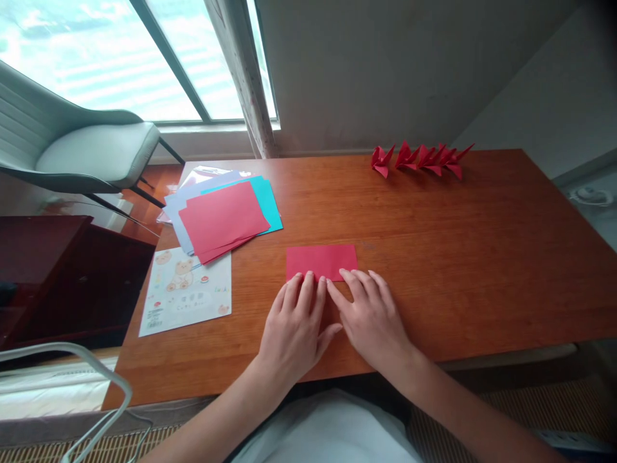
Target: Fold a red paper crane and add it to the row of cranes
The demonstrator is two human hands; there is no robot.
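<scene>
A red rectangle of paper (322, 259) lies flat on the wooden table in front of me, its long sides running left to right. My left hand (296, 321) rests palm down with fingers stretched out, the fingertips touching the paper's near edge at its left half. Beside it my right hand (369, 315) lies with fingers spread, its fingertips on the near edge at the right half. The two index fingers almost meet near the middle of that edge. Neither hand grasps anything.
Several red origami cranes (429, 159) stand in a row at the table's (482, 257) far right. To the left lie red sheets (224, 215) over blue (270, 202) and lilac ones, and a printed bear cover sheet (186, 296). A chair (96, 151) stands beyond the left edge.
</scene>
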